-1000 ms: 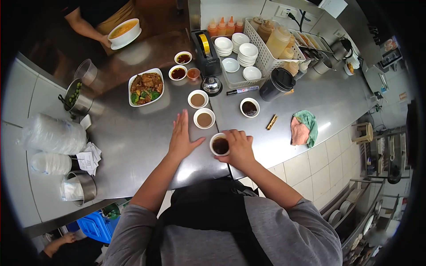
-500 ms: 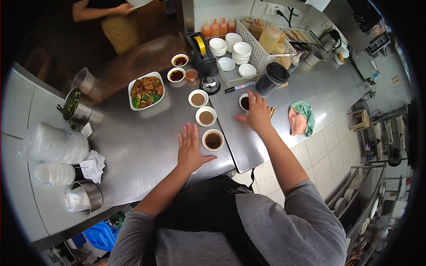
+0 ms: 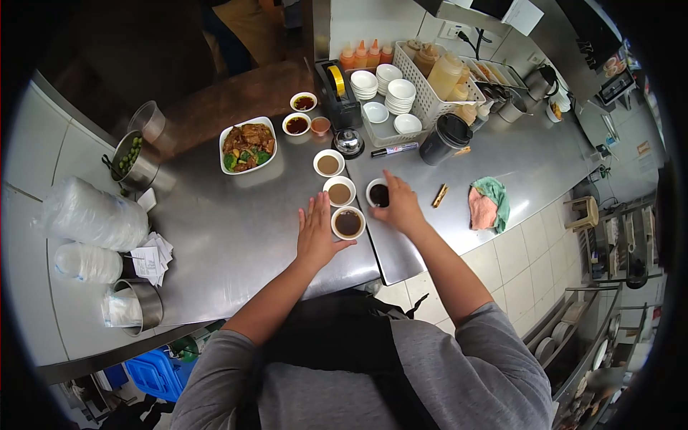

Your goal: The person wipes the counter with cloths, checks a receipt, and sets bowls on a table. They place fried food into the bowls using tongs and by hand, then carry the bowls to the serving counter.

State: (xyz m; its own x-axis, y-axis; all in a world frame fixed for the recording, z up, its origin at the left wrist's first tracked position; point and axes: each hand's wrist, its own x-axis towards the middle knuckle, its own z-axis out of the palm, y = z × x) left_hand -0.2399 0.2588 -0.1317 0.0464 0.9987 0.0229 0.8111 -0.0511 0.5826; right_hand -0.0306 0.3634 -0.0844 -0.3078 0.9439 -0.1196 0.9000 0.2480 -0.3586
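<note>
My right hand (image 3: 396, 204) has its fingers round the right side of a small white bowl of dark sauce (image 3: 377, 193), just right of the counter seam. Left of the seam, my left hand (image 3: 316, 231) is spread beside a bowl of brown sauce (image 3: 348, 223), holding nothing. Two bowls of lighter brown sauce, one in the middle (image 3: 340, 192) and one farther back (image 3: 329, 164), complete a column with it. A silver bell (image 3: 348, 143) stands behind them.
A square dish of meat and broccoli (image 3: 248, 146) lies at the back left. Behind my right hand are a black-lidded cup (image 3: 446, 140), a marker (image 3: 394, 150) and a tray of stacked bowls (image 3: 387, 136). A cloth (image 3: 489, 204) lies right.
My right hand let go of the brown sauce bowl, reached the dark sauce bowl and has brought it left towards the column. The person across the counter has moved partly out of view.
</note>
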